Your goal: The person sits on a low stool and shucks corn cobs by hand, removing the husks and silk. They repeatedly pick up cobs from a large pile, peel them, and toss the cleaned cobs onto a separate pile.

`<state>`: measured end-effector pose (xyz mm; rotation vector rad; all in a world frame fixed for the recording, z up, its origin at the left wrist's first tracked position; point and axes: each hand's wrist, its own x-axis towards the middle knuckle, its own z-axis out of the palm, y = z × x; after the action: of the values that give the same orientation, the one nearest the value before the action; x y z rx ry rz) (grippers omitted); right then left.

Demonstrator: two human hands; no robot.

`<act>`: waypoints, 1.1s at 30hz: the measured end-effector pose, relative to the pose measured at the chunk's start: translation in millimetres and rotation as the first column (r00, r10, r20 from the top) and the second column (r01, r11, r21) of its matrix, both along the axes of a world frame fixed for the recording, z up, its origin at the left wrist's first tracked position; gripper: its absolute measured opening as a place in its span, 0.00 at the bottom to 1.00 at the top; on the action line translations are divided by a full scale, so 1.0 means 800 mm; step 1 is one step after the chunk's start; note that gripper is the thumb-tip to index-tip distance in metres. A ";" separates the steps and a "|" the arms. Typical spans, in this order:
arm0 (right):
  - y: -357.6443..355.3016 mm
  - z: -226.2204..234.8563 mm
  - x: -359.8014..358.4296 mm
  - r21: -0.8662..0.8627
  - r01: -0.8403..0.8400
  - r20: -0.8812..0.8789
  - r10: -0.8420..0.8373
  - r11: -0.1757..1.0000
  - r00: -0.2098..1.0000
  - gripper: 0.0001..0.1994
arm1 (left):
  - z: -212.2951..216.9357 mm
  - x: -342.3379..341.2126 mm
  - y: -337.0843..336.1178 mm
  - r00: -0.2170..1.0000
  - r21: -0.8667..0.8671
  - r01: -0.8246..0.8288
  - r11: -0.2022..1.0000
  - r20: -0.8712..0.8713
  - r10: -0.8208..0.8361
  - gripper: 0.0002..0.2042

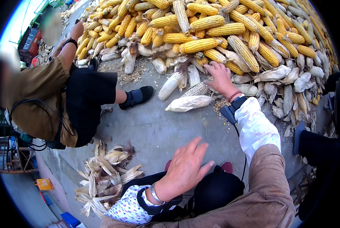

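Now the right hand [220, 78] lay fingers-spread on a pale, husk-wrapped corn cob [195, 90]; the left hand [185, 170] hovered open above grey concrete ground [154, 129].

Soft, even daylight is seen throughout, with only faint shadows cast on the ground [154, 129]. Focus is sharp centrally; edges are bent and darkened (fisheye rim), and the upper-left corner is overexposed.

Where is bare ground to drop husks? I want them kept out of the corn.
Bare concrete lies between the left hand, the co-worker's shoe and the unhusked cob. The husk pile borders its lower left. Around the right hand, cobs and the corn heap crowd the ground.
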<state>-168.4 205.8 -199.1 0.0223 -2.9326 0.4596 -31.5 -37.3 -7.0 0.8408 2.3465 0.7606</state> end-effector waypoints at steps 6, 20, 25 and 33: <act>0.029 -0.039 -0.096 0.037 0.214 -0.270 -0.197 0.976 0.942 0.38 | -0.006 -0.015 0.001 0.999 -0.050 -0.004 0.999 0.043 0.006 0.23; 0.013 -0.033 -0.114 0.050 0.252 0.002 -0.252 0.967 0.968 0.40 | -0.010 -0.025 0.004 0.999 -0.047 0.015 0.999 0.049 -0.013 0.23; -0.009 -0.033 -0.097 0.324 0.282 -0.147 -0.246 0.903 0.958 0.31 | -0.008 -0.023 0.005 0.999 -0.040 0.023 0.999 0.025 -0.022 0.22; -0.030 -0.045 -0.017 0.296 0.163 -0.153 -0.122 0.941 0.981 0.25 | -0.005 -0.018 0.001 1.000 -0.027 0.008 1.000 -0.002 -0.008 0.21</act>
<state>-182.4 181.8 -234.8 -0.1147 -2.8170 -0.0236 -45.8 -36.5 -10.9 0.8388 2.3484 0.7244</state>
